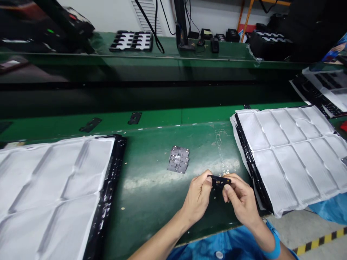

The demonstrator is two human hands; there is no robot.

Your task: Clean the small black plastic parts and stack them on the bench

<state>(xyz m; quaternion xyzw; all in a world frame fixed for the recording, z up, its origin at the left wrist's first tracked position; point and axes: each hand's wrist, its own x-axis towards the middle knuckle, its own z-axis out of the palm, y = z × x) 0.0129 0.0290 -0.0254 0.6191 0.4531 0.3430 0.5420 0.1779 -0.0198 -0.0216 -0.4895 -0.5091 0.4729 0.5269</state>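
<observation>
Both hands meet above the desk [151, 187], forearms angled inward. Left hand [196, 198] and right hand [241, 200] each pinch one end of a black part [219, 180] with closed fingers [208, 179].

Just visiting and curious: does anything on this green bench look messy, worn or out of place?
The green bench is worn whitish beyond the left hand and right hand, which pinch a small black part, with pale specks strewn there. Two loose black pieces lie askew farther back, and the little stack sits fanned.
</observation>
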